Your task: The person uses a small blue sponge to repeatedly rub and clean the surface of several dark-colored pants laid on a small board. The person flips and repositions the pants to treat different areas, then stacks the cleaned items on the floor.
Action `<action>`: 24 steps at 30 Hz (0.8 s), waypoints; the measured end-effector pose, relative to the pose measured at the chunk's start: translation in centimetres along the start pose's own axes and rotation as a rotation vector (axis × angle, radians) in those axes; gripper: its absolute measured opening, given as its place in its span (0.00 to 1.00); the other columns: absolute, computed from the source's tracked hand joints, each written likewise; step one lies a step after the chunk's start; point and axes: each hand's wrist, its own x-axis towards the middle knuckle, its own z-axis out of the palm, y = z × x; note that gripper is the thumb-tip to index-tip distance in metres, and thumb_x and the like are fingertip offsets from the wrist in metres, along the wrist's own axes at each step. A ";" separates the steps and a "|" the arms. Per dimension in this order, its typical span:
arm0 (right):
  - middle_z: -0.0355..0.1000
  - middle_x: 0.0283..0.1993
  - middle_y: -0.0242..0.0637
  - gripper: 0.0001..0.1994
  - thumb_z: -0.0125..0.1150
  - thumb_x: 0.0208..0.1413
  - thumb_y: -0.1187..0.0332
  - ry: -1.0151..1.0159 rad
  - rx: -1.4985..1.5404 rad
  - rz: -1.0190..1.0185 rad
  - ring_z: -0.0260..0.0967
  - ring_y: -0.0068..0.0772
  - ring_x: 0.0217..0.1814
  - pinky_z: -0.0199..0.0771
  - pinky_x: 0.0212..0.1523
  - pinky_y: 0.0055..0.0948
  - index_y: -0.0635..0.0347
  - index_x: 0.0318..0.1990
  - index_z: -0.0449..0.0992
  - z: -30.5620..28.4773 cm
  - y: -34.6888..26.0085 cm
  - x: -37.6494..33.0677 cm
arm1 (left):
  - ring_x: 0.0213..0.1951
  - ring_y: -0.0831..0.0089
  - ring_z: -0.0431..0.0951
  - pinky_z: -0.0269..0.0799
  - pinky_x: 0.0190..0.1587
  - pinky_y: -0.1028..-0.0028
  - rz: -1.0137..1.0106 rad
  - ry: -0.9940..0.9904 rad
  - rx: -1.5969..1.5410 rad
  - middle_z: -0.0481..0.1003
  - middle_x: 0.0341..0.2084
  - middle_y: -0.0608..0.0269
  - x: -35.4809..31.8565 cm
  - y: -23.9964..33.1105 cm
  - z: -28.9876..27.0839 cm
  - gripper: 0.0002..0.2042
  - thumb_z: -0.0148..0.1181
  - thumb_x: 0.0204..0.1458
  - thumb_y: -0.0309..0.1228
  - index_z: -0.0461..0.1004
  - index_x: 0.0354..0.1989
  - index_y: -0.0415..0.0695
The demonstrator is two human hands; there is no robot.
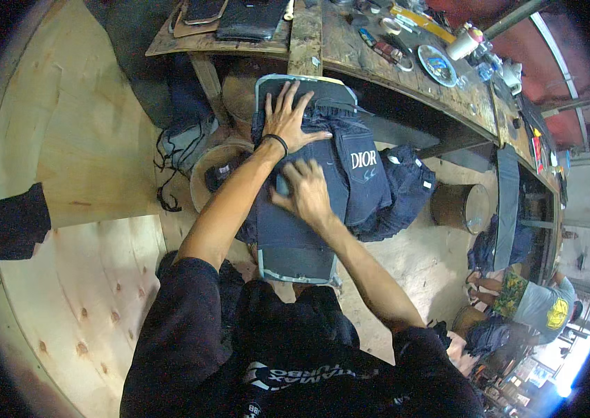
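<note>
Dark navy denim shorts (pixel 361 188) are drawn over a long dark board (pixel 295 263) with a pale grey edge. White lettering marks a back pocket at the right. My left hand (pixel 286 117) lies flat on the upper part of the denim, its fingers spread and a black band round the wrist. Below it, my right hand (pixel 309 193) is curled against the cloth over the board. Its fingertips are smeared by motion. A small grey-blue piece shows at its left side, mostly hidden, and I cannot make out what it is.
A wooden workbench (pixel 350 59) runs along the far side with a blue-rimmed bowl (pixel 437 66), bottles and tools on it. More dark denim (pixel 412 182) hangs right of the board. A round drum (pixel 460 207) stands farther right, near another person (pixel 531 303). Plywood panels (pixel 86 139) line the left.
</note>
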 end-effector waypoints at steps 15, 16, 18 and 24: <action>0.81 0.54 0.60 0.34 0.75 0.57 0.48 0.318 0.154 0.447 0.80 0.59 0.55 0.78 0.58 0.47 0.72 0.58 0.79 -4.5 5.4 -5.7 | 0.80 0.41 0.52 0.44 0.80 0.40 -0.170 0.345 -0.112 0.53 0.79 0.39 -4.6 0.6 -2.6 0.50 0.69 0.52 0.68 0.65 0.76 0.47; 0.80 0.55 0.63 0.36 0.71 0.58 0.46 0.280 0.162 0.556 0.80 0.58 0.57 0.77 0.59 0.46 0.74 0.60 0.79 -5.2 6.7 -6.0 | 0.79 0.40 0.56 0.48 0.80 0.44 -0.286 0.485 -0.256 0.55 0.78 0.35 -6.7 0.4 -2.9 0.48 0.68 0.57 0.64 0.63 0.77 0.43; 0.79 0.58 0.70 0.40 0.65 0.62 0.40 -0.046 0.355 0.782 0.79 0.58 0.63 0.75 0.64 0.45 0.77 0.62 0.79 -6.3 9.2 -6.2 | 0.77 0.40 0.62 0.54 0.79 0.55 -0.585 0.321 -0.754 0.59 0.75 0.30 -12.2 -0.1 -2.5 0.45 0.62 0.65 0.59 0.59 0.77 0.33; 0.80 0.51 0.71 0.36 0.65 0.62 0.40 -0.068 0.260 0.732 0.77 0.71 0.62 0.75 0.64 0.56 0.72 0.56 0.82 -3.9 7.3 -13.4 | 0.66 0.40 0.75 0.67 0.69 0.57 -0.486 0.159 -0.833 0.75 0.63 0.32 -30.3 2.5 2.2 0.34 0.45 0.75 0.54 0.67 0.70 0.30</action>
